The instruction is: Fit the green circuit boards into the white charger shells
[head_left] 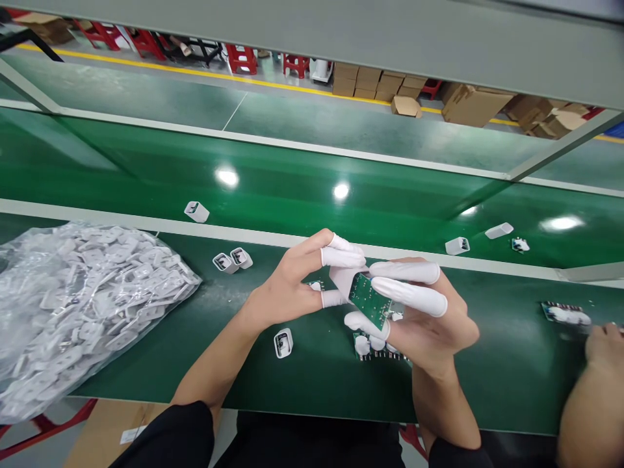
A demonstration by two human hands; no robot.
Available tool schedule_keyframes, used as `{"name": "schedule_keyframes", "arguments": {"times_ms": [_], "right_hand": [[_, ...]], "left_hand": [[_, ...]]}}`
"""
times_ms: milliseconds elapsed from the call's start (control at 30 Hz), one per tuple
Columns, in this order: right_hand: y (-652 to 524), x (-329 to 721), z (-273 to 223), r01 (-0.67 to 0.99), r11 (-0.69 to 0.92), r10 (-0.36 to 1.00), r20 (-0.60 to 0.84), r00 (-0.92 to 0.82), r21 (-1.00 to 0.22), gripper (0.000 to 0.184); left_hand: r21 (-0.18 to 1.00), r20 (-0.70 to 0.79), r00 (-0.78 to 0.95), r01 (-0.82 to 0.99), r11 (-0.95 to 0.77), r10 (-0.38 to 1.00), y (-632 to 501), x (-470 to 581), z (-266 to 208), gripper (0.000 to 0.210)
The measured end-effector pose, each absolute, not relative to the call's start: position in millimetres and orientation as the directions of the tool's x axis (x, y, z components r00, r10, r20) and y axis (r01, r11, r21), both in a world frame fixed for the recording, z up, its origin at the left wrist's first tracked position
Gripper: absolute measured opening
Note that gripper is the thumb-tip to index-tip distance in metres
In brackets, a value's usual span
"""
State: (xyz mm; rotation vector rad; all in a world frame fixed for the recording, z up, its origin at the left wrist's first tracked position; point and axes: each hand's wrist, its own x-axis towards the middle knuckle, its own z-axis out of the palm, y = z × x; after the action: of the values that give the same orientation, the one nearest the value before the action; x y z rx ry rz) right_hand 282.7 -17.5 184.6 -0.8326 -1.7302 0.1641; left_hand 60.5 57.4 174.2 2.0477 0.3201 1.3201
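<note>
My left hand [297, 279] and my right hand [424, 312] meet above the green table, both wearing white finger cots. Between them they pinch a small green circuit board [370, 300] with a white plastic part at its upper left. The board is tilted and partly hidden by my right fingers. Just beneath my hands lies another circuit board [373, 348] with white parts on it. A white charger shell [283, 342] lies near my left wrist.
A clear bag of white plastic shells [82, 305] fills the left side. Loose shells [233, 260] lie near the conveyor belt [273, 188], with more shells on it [457, 245]. Another person's hand [602, 344] works at the right by a board [565, 314].
</note>
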Motion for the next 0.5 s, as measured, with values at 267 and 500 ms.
{"name": "schedule_keyframes", "arguments": {"times_ms": [267,500], "right_hand": [[-17.4,284.4,186.5,0.466,0.716,0.631,0.767,-0.115,-0.519,0.075],[-13.1,281.3,186.2,0.436,0.745,0.606,0.785,-0.127,-0.505,0.076]], "left_hand": [[0.641,0.715,0.457,-0.127,-0.757,0.529,58.0,60.1,173.6,0.064],[0.617,0.729,0.460,-0.121,-0.778,0.506,58.4,62.5,173.4,0.052]]}}
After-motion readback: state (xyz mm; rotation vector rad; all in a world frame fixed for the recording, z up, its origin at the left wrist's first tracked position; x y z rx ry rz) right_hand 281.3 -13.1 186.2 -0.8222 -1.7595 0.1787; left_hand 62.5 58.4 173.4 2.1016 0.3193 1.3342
